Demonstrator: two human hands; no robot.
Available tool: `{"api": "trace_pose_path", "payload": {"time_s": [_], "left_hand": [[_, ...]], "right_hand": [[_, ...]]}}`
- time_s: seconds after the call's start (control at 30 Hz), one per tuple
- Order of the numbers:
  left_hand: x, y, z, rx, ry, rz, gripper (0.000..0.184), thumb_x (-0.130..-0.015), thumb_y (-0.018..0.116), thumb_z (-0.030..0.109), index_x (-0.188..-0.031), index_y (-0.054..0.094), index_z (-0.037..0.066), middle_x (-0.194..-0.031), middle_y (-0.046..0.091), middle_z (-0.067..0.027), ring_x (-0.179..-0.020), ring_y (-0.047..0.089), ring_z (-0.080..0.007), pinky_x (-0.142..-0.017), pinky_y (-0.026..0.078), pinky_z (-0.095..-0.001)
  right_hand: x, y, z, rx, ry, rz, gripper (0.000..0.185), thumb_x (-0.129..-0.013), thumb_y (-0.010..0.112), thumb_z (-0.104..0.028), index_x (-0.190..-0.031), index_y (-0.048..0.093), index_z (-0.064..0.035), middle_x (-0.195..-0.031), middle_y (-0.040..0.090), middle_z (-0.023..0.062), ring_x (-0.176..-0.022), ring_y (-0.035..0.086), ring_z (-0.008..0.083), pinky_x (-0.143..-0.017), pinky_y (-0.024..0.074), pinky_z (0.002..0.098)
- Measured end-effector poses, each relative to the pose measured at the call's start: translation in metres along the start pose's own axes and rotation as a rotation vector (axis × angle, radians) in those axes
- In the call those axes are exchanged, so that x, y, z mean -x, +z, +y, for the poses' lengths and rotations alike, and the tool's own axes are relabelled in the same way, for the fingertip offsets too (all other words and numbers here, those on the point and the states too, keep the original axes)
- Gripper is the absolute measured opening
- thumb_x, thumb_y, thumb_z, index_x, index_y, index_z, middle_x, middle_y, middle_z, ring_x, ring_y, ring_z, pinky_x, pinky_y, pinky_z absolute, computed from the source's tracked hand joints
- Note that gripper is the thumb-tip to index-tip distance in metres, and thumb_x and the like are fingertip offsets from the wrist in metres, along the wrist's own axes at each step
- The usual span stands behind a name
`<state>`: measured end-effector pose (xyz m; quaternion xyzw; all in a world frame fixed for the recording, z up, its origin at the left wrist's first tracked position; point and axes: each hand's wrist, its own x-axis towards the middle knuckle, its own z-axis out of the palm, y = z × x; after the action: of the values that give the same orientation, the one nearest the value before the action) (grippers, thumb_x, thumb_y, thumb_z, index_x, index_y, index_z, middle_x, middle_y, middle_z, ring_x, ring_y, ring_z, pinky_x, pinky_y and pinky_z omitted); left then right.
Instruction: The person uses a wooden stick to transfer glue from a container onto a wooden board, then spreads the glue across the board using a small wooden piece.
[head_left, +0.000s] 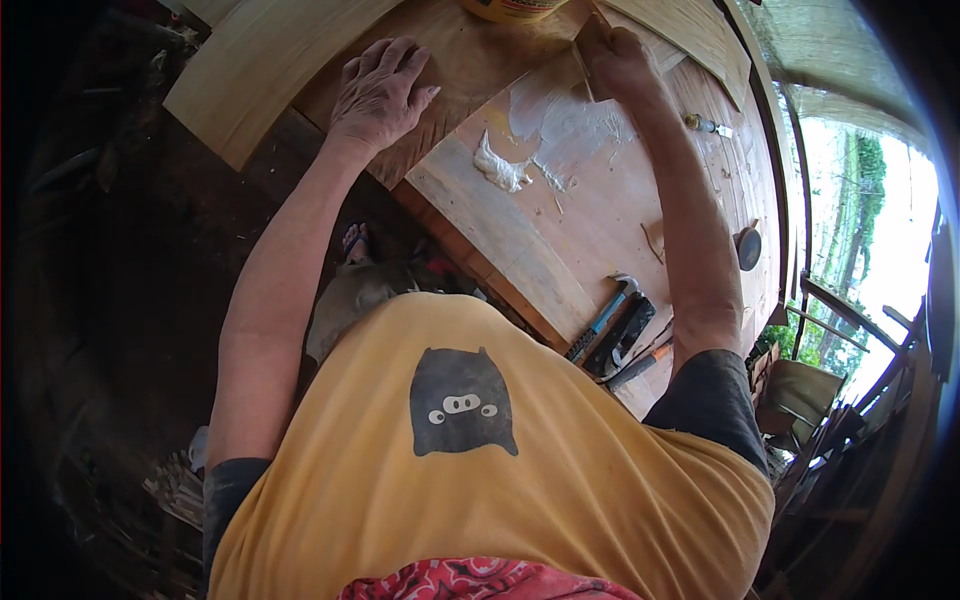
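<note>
My left hand [378, 95] lies flat on a brown wooden board [455, 75], its fingers spread a little. My right hand [618, 62] is wrapped round a thin, flat brown piece [592, 52] held near the back of the work surface [540, 215]. Between my arms, a lump of white paste [500, 165] sits on that surface, with a thin smear of it reaching toward my right hand. The base of a yellow container [515, 8] shows at the top edge, between my hands.
Pale curved wood sheets [265, 70] lie at the upper left. Near my right elbow are a hammer [605, 315], a black tool [625, 335] and an orange-handled tool [645, 365]. Farther right are a round dark object [748, 246] and a small yellow-ended tool [708, 125].
</note>
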<state>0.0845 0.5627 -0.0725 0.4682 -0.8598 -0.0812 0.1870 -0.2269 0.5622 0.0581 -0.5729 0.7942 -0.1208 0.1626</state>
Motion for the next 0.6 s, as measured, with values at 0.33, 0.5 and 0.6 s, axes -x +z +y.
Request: {"api": "trace_pose_path", "payload": {"time_s": [0.33,0.5,0.6], "left_hand": [[0.002,0.000,0.000,0.032,-0.002,0.011,0.053,-0.096,0.062,0.043,-0.141,0.056,0.015,-0.149,0.045,-0.0039,-0.141,0.038,-0.0234,-0.113,0.031,-0.0431],[0.003,0.001,-0.001,0.012,0.010,0.014,0.053,-0.097,0.060,0.043,-0.141,0.054,0.014,-0.148,0.047,-0.0044,-0.141,0.038,-0.0233,-0.112,0.032,-0.0430],[0.002,-0.002,0.001,0.018,0.010,-0.002,0.052,-0.097,0.060,0.043,-0.140,0.055,0.014,-0.148,0.046,-0.0041,-0.141,0.038,-0.0230,-0.112,0.032,-0.0429]], "right_hand": [[0.123,0.013,-0.040,-0.039,-0.390,-0.136,0.019,-0.088,0.061,-0.016,-0.090,0.057,0.0024,-0.089,0.060,0.0243,-0.087,0.059,0.0434,-0.077,0.0472,0.0488],[0.155,-0.023,-0.016,-0.053,-0.487,-0.168,0.019,-0.087,0.062,-0.011,-0.100,0.055,0.0002,-0.091,0.058,0.0214,-0.086,0.058,0.0421,-0.076,0.0463,0.0486],[0.180,-0.023,-0.024,0.054,-0.457,-0.249,0.021,-0.086,0.065,-0.011,-0.102,0.054,-0.0015,-0.095,0.059,0.0193,-0.093,0.060,0.0410,-0.077,0.0478,0.0477]]}}
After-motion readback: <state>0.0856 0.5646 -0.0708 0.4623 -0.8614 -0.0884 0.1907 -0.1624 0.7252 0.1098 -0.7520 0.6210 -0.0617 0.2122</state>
